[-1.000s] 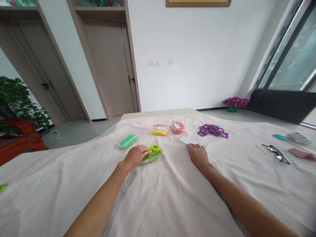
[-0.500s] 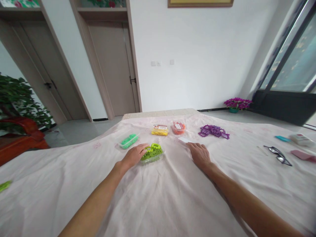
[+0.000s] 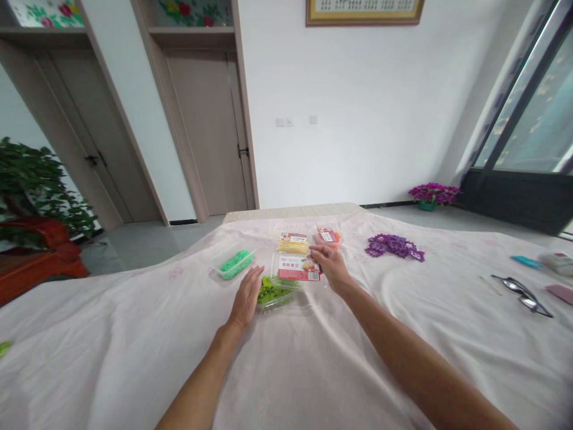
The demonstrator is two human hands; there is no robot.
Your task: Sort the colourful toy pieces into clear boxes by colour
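My right hand (image 3: pixel 330 264) grips the right edge of a clear plastic lid (image 3: pixel 295 269) with a red and white label. The lid is held above a clear tub of lime-green plastic pieces (image 3: pixel 271 291) and hides part of them. At the tub's left side, my left hand (image 3: pixel 248 295) has its fingers stretched out, near or touching the rim. Just behind the lid sits a labelled box of yellow pieces (image 3: pixel 293 243), and right of that a labelled box of orange pieces (image 3: pixel 329 236). An uncovered tub of green pieces (image 3: pixel 236 264) lies to the left.
A heap of purple pieces (image 3: pixel 394 246) lies right of the boxes on the pale cloth (image 3: pixel 134 352). Farther right are eyeglasses (image 3: pixel 523 294), a blue item (image 3: pixel 526 261) and a dark pink item (image 3: pixel 560 293). A lime-green piece (image 3: pixel 4 347) lies at the far left edge.
My right hand has lifted the lid off the cloth and brought it left over the lime-green tub. My left hand has shifted slightly at the tub's side. The view has tilted up a little.
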